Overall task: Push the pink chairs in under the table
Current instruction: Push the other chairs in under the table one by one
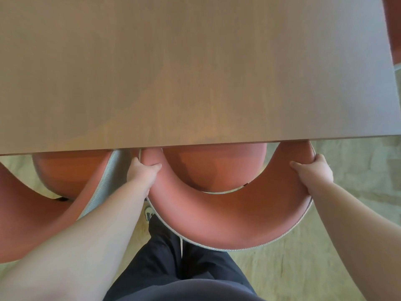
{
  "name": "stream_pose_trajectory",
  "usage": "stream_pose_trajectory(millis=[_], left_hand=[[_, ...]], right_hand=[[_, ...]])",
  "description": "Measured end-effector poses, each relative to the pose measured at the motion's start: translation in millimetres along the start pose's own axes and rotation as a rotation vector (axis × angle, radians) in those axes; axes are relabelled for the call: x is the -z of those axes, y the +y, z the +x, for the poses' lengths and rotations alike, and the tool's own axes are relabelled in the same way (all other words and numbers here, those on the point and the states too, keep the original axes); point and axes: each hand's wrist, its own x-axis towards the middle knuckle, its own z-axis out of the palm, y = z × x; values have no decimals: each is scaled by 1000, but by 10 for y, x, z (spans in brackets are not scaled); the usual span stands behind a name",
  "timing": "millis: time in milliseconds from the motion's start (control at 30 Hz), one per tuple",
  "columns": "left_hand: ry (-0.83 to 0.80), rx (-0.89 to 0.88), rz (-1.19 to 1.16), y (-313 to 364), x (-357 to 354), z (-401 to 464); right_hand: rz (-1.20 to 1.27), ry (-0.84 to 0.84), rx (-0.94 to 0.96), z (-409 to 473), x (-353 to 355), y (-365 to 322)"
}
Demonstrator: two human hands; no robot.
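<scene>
A pink chair (pixel 227 216) with a curved padded backrest and round seat stands right in front of me, its seat partly under the brown wooden table (pixel 195 68). My left hand (pixel 142 170) grips the left end of the backrest, thumb on the inner side. My right hand (pixel 312 170) grips the right end the same way. A second pink chair (pixel 43 205) stands close on the left, its seat also partly under the table edge, its grey outer shell almost touching my left wrist.
Another pink chair back (pixel 393 29) shows at the table's far right corner. My dark trousers (pixel 173 257) and a shoe (pixel 149 211) are below the chair on a pale tiled floor (pixel 347 170).
</scene>
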Motion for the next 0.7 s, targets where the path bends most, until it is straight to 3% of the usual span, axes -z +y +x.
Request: stream_pose_trajectory(millis=[700], left_hand=[[-3,-73,-13,-245,296,72]], right_hand=[[41,39,36,-304,-206,137]])
